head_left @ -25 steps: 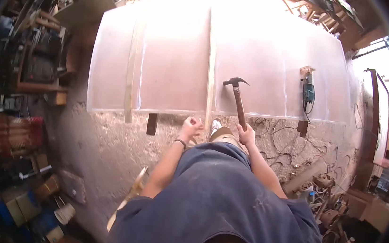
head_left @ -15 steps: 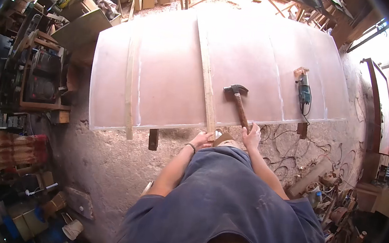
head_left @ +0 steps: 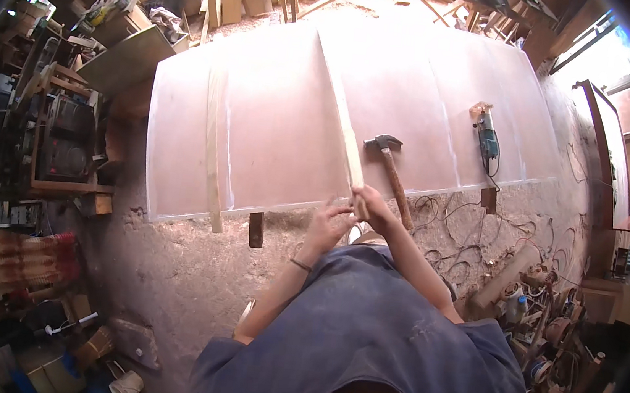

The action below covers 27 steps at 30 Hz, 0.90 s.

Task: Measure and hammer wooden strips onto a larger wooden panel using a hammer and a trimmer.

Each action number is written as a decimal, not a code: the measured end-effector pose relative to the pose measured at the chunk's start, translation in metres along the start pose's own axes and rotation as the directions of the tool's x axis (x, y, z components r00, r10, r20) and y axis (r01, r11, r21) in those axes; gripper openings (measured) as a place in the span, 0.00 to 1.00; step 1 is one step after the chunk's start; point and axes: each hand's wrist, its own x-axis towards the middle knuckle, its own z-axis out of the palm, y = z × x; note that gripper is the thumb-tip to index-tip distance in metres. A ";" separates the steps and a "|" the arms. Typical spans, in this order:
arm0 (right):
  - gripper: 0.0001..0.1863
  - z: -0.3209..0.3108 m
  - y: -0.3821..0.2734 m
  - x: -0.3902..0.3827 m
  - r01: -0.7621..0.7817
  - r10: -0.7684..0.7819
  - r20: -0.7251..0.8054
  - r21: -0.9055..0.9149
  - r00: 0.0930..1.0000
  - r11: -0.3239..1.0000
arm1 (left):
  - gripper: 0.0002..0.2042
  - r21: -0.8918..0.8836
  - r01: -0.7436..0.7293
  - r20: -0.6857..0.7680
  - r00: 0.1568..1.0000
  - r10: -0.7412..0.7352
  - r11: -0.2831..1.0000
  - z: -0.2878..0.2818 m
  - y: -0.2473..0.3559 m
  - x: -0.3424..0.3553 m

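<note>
A large pale plywood sheet (head_left: 276,123) lies flat in front of me. A long wooden strip (head_left: 340,107) runs across its middle toward me. My right hand (head_left: 375,209) grips the strip's near end at the sheet's edge. My left hand (head_left: 325,224) sits just left of it, fingertips reaching up to the same end; whether they pinch anything is too small to tell. A hammer (head_left: 391,170) with a wooden handle lies on the sheet just right of my right hand, its head pointing away from me.
A second wooden strip (head_left: 213,147) lies on the sheet's left part. A blue power tool (head_left: 487,142) rests on the right part, its cables tangled on the dirt floor (head_left: 448,241). Cluttered shelves and crates (head_left: 61,131) stand left; tools and scrap (head_left: 541,312) lie right.
The hammer was raised in my right hand, then came down onto the sheet, and now lies released. My right hand has shifted left onto the strip's end, and my view moved closer.
</note>
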 end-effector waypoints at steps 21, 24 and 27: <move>0.39 0.118 -0.191 -0.072 -0.021 -0.435 0.526 0.654 0.731 0.756 | 0.21 -0.858 0.371 0.452 0.874 0.180 0.354 -0.105 0.141 0.188; 0.41 0.121 -0.203 -0.082 0.014 -0.405 0.488 0.626 0.773 0.780 | 0.22 -0.858 0.333 0.419 0.895 0.156 0.392 -0.104 0.153 0.183; 0.42 0.119 -0.211 -0.084 0.010 -0.432 0.494 0.649 0.755 0.760 | 0.23 -0.752 0.217 0.313 0.948 0.048 0.622 -0.104 0.185 0.161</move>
